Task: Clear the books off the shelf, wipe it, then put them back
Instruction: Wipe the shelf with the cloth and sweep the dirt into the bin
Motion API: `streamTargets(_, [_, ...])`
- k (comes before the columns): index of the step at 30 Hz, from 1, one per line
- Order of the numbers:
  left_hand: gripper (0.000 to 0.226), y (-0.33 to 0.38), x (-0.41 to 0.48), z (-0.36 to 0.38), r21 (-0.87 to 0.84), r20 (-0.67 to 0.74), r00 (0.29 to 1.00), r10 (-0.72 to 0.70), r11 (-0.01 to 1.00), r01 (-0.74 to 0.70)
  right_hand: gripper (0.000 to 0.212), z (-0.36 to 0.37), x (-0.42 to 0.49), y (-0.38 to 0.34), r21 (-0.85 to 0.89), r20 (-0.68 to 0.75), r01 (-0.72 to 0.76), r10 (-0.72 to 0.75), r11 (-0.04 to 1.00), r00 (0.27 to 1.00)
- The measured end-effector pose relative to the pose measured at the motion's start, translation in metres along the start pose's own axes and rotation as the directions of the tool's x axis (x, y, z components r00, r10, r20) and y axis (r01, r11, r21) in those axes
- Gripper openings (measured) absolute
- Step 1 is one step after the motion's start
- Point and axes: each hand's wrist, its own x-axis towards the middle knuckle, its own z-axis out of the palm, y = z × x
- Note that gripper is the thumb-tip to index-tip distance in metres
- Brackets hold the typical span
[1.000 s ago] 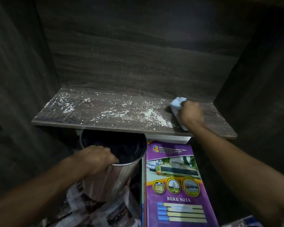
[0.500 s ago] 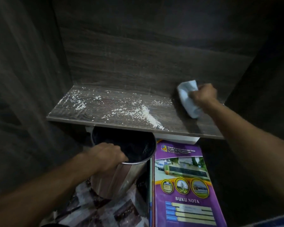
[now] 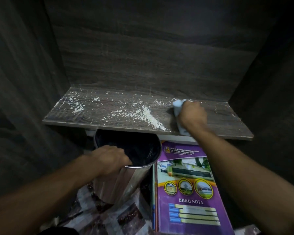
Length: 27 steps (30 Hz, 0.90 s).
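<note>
the bare left forearm [image 3: 49, 192] reaches forward low and near, the left hand [image 3: 109, 160] knuckles up with fingers hooked over a bin [image 3: 119, 184] rim, while the bare right forearm [image 3: 236, 167] stretches farther and higher, the right hand [image 3: 192, 116] knuckles up, fingers curled on a cloth [image 3: 177, 105].

The dark wooden shelf [image 3: 227, 119] carries scattered white crumbs [image 3: 148, 116] from centre out to 9 o'clock. At 3 o'clock the right hand [image 3: 193, 114] presses a white cloth [image 3: 177, 106] onto the shelf. At 6 o'clock, under the front edge, the left hand [image 3: 109, 160] grips the metal bin [image 3: 122, 184] by its rim. A purple book [image 3: 188, 184] lies at 5 o'clock.
</note>
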Motion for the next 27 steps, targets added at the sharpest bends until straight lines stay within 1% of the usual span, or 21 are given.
streamTargets(2, [0.032,0.000,-0.002,0.001,-0.002,0.002,1.000,0.003,1.000,-0.003,0.038,0.010,-0.006,-0.035,0.052,0.011,0.068,-0.069,0.996,0.998])
streamTargets(4, [0.032,0.000,-0.003,0.001,-0.002,0.006,1.000,0.004,1.000,-0.004,0.033,0.020,-0.011,-0.065,0.089,-0.009,0.132,-0.132,0.987,0.991])
streamTargets(9, [0.032,-0.002,-0.002,-0.002,0.011,0.007,1.000,0.006,1.000,-0.006,0.031,0.027,-0.018,-0.111,0.213,0.011,0.202,-0.209,0.956,0.978])
streamTargets(11, [0.033,-0.003,-0.002,-0.002,0.000,0.003,1.000,0.001,1.000,-0.001,0.031,0.027,-0.018,-0.121,0.281,0.035,0.184,-0.201,0.942,0.979])
streamTargets(14, [0.030,-0.006,-0.005,0.000,-0.041,-0.040,0.999,0.014,0.999,-0.016,0.026,0.018,-0.008,-0.116,0.412,0.072,0.110,-0.153,0.904,0.986])
streamTargets(16, [0.029,-0.008,-0.007,0.004,-0.058,-0.066,0.998,0.025,0.998,-0.029,0.026,0.005,0.008,-0.100,0.470,0.043,0.069,-0.101,0.880,0.994])
streamTargets(17, [0.029,-0.009,-0.008,0.005,-0.057,-0.075,0.997,0.028,0.998,-0.033,0.027,-0.001,0.019,-0.088,0.471,0.014,0.059,-0.074,0.880,0.997])
streamTargets(18, [0.029,-0.010,-0.008,0.007,-0.053,-0.084,0.996,0.030,0.998,-0.034,0.029,-0.008,0.030,-0.075,0.451,-0.014,0.045,-0.044,0.891,0.999])
streamTargets(20, [0.029,-0.011,-0.007,0.009,-0.050,-0.102,0.994,0.035,0.998,-0.040,0.036,-0.021,0.051,-0.048,0.359,-0.059,0.007,0.015,0.933,0.998])
streamTargets(23, [0.029,-0.015,-0.007,0.012,-0.061,-0.119,0.992,0.042,0.997,-0.049,0.039,-0.030,0.073,-0.003,0.108,-0.097,-0.070,0.081,0.992,0.992])
streamTargets(25, [0.029,-0.017,-0.007,0.014,-0.073,-0.117,0.992,0.045,0.996,-0.054,0.039,-0.024,0.081,0.025,-0.055,-0.101,-0.101,0.095,0.993,0.990])
streamTargets(27, [0.029,-0.019,-0.007,0.014,-0.090,-0.108,0.993,0.044,0.995,-0.054,0.039,-0.012,0.088,0.045,-0.154,-0.063,-0.151,0.143,0.976,0.988])
